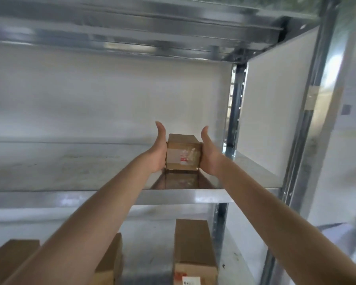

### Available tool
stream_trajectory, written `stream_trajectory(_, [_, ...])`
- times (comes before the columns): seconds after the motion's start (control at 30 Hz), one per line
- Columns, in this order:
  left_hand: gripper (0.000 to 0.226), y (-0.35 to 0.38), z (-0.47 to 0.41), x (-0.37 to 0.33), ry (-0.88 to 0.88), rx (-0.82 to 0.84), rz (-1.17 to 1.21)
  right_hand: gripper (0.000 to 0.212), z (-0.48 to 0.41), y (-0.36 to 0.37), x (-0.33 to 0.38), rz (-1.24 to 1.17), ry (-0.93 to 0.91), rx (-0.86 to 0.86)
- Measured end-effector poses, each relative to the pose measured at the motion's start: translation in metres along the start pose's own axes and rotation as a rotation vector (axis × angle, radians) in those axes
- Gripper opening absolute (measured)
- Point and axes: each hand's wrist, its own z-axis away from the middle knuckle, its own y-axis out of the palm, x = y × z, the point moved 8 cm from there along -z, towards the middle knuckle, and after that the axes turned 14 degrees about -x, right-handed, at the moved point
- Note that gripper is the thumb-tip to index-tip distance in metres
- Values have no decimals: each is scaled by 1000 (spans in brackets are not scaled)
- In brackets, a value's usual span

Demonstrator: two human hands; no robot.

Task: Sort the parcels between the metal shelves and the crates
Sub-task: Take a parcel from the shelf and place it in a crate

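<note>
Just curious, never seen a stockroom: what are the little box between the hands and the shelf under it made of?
The small box looks like matte brown cardboard, with shiny clear tape and a white label on its near face. The shelf looks like bare galvanised steel: grey and glossy enough to mirror the box.

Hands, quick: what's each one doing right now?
Left hand: open, palm pressing the small parcel, thumb up.
Right hand: open, pressing its other side, thumb up.
</note>
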Motion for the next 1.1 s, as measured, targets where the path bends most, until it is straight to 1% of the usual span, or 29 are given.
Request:
stream_trajectory(0.13, [114,-1,4,-4,-10,-73,7,98,1,-2,3,16,6,12])
stream_trajectory(0.27, [106,-2,7,-8,2,-103,-11,94,-3,-2,4,44,-1,15])
stream_trajectory(0.33, [104,-5,3,-9,4,-110,-3,90,-4,1,5,57,-16,29])
stream_trajectory(0.43, [103,-9,-2,-8,3,-89,0,76,-4,5,7,60,-33,58])
stream_trajectory(0.57, [83,-16,-8,-11,49,-65,-17,51,-3,10,7,43,-49,46])
stream_trajectory(0.67, [56,-24,-11,-15,126,-122,-82,33,-1,13,10,30,-87,44])
stream_trajectory(0.73, [41,-31,-12,-18,169,-160,-104,33,2,16,16,30,-127,47])
stream_trajectory(0.8, [33,-36,-9,-24,250,-169,-142,47,1,17,23,55,-187,44])
stream_trajectory(0.87, [36,-37,-3,-32,353,-158,-193,65,0,19,28,135,-256,40])
stream_trajectory(0.9, [42,-37,1,-35,392,-149,-213,65,1,21,30,166,-288,39])
stream_trajectory(0.97, [55,-36,7,-40,444,-135,-243,57,3,24,32,195,-325,47])
stream_trajectory(1.0, [59,-35,9,-42,462,-129,-255,57,3,26,31,189,-329,54])
stream_trajectory(1.1, [60,-34,12,-45,464,-123,-249,55,3,28,29,140,-312,39])
